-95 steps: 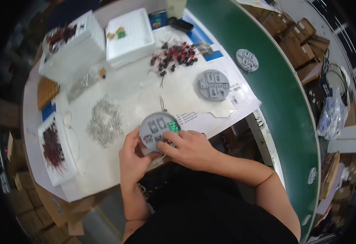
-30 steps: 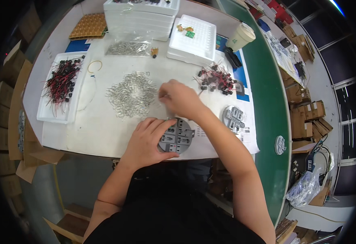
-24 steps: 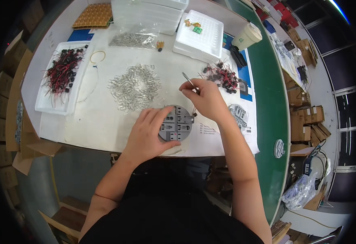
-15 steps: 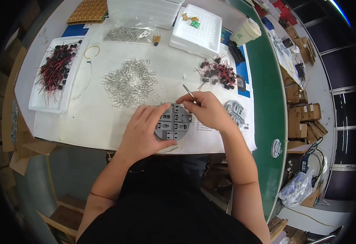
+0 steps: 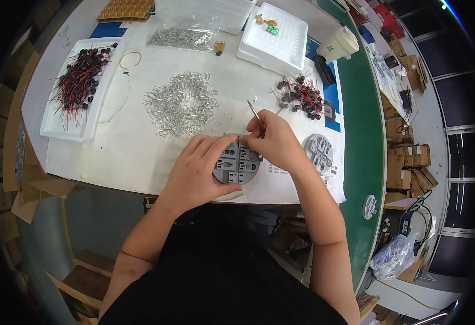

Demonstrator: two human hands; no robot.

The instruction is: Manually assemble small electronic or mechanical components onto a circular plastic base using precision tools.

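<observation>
A round grey plastic fixture (image 5: 236, 165) with several slotted compartments lies near the table's front edge. My left hand (image 5: 197, 169) grips it from the left, fingers at its far rim and thumb along its near edge. At its upper right, the fingertips of my right hand (image 5: 274, 140) press on the fixture, hiding whatever is beneath them. A slim pointed metal tool (image 5: 255, 112), perhaps tweezers, is held in my right hand and points up and away. Beyond my left hand spreads a heap of small bent metal wire clips (image 5: 180, 105).
A white tray (image 5: 45, 127) of red-and-black wired parts stands left; more wired parts (image 5: 302, 97) lie right. A second grey fixture (image 5: 319, 153) sits beside my right forearm. Farther back are a clip bag (image 5: 183, 38), a white foam tray (image 5: 289, 46) and a cup (image 5: 338, 44).
The view has shifted slightly, moving the table items right in the picture. My right fingertips have come in over the fixture's upper right edge, and the tool is tilted more upright.
</observation>
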